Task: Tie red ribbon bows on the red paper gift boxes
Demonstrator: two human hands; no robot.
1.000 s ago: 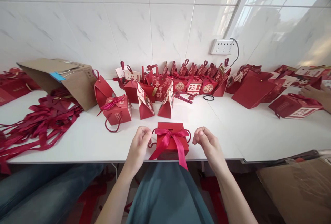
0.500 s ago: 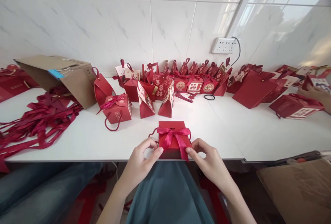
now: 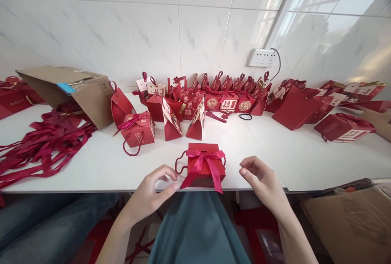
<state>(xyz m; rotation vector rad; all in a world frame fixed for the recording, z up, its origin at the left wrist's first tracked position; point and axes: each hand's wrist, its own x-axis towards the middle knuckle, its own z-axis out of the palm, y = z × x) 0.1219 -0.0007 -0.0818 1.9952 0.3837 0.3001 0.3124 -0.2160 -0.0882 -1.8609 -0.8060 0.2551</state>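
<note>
A small red box (image 3: pixel 207 176) with a pink ribbon bow (image 3: pixel 205 160) tied on its top stands at the table's front edge. Both ribbon tails hang down over its front, and a dark red cord handle (image 3: pixel 181 166) loops out on its left. Just left of the box my left hand (image 3: pixel 155 188) is held open, its fingers curved and touching nothing. My right hand (image 3: pixel 262 178) hovers to the right of the box, also open, with a gap between thumb and fingers.
Behind stand two tent-shaped boxes (image 3: pixel 172 123) and rows of red gift boxes (image 3: pixel 229 102). At left are a tied box (image 3: pixel 142 127), loose ribbons (image 3: pixel 58 142) and a carton (image 3: pixel 91 101). Another person's hand (image 3: pixel 377 119) is at far right.
Both my hands have let go of the ribbon tails and moved outward from the box. The left tail now hangs free. At far right the other person's hand has changed position.
</note>
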